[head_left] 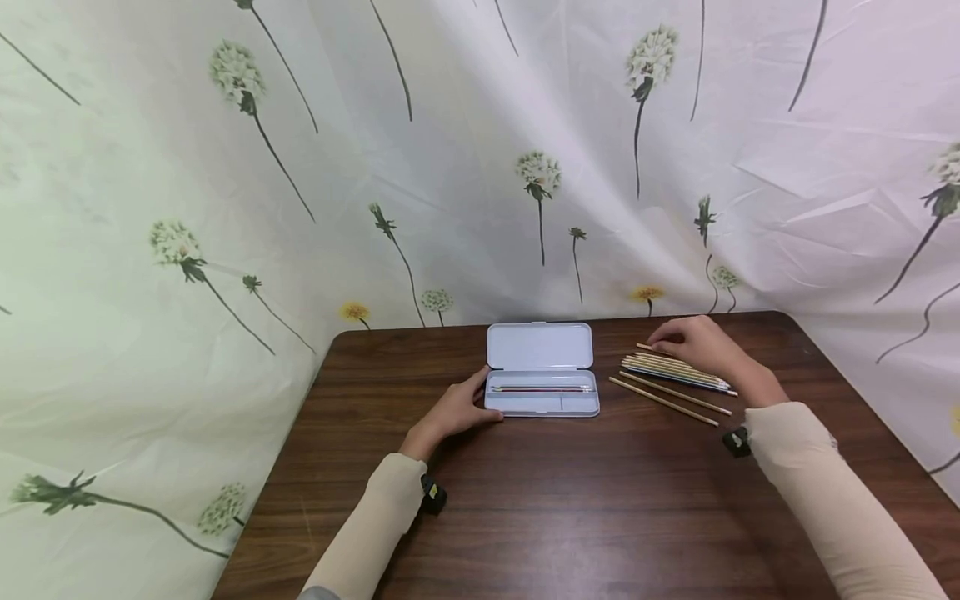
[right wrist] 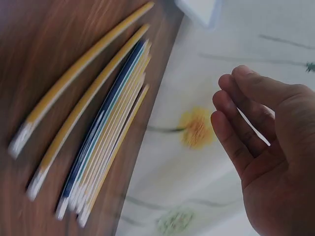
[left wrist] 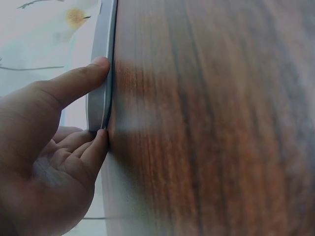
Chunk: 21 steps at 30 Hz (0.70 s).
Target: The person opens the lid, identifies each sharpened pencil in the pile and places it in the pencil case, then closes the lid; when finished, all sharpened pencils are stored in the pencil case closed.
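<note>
An open white pencil case (head_left: 540,346) stands on the table with its lid raised at the back. Inside, in the rear compartment, lies a dark red pencil (head_left: 536,389), possibly with another beside it. My left hand (head_left: 453,407) holds the case at its left end, thumb (left wrist: 86,81) on the front wall and fingers at the corner. To the right, my right hand (head_left: 701,343) hovers over the far side of a bundle of yellow and blue pencils (head_left: 667,369). Its fingers are loosely bent, with nothing between them in the right wrist view.
Two yellow pencils lie apart on the near side of the bundle, the nearest pencil (head_left: 660,400) set off furthest. A divider splits the case's front compartment. The brown wooden table (head_left: 555,508) ends at a white flowered cloth (head_left: 465,208) hanging behind it.
</note>
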{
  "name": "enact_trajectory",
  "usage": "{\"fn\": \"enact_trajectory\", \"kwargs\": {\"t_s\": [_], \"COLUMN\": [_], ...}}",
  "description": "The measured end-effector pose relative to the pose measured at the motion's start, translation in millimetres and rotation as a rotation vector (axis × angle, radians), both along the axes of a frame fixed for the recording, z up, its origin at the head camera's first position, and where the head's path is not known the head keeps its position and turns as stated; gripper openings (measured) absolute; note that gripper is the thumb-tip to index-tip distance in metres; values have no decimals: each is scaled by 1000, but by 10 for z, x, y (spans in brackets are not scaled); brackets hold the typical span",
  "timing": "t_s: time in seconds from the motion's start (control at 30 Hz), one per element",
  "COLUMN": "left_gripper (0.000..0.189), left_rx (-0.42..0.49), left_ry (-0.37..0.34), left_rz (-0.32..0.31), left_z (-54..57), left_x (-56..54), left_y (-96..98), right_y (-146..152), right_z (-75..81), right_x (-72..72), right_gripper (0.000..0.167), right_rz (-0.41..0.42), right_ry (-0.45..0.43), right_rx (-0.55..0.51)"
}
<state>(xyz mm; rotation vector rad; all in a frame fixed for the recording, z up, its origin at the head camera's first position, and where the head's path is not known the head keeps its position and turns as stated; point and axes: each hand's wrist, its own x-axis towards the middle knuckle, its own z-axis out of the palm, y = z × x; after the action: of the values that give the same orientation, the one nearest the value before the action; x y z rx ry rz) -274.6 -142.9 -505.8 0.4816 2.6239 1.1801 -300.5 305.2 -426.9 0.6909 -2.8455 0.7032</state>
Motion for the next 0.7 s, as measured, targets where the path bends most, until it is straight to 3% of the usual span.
{"fn": "enact_trajectory", "kwargs": {"t_s": [0.27,0.4,0.57,0.7], "left_gripper": [101,101,100,100], "left_rx": [-14,-4,-2,10], "left_ry": [7,10,4,1], "left_rz": [-13,-11,-8,-6], "left_z": [-11,-8,-1,19], "left_x": [-20,-15,-8,17], "left_y": [-9,-19,-14,-8], "right_y": [386,519,630,679], "right_z": [-103,-192,-335,-497], "right_x": [64,94,127,119], "right_gripper": [9,9,14,13], "right_rz": [-48,-88,-142,-153], "right_ry": [-5,-53,-152,-140], "right_rx": [55,52,24,33]}}
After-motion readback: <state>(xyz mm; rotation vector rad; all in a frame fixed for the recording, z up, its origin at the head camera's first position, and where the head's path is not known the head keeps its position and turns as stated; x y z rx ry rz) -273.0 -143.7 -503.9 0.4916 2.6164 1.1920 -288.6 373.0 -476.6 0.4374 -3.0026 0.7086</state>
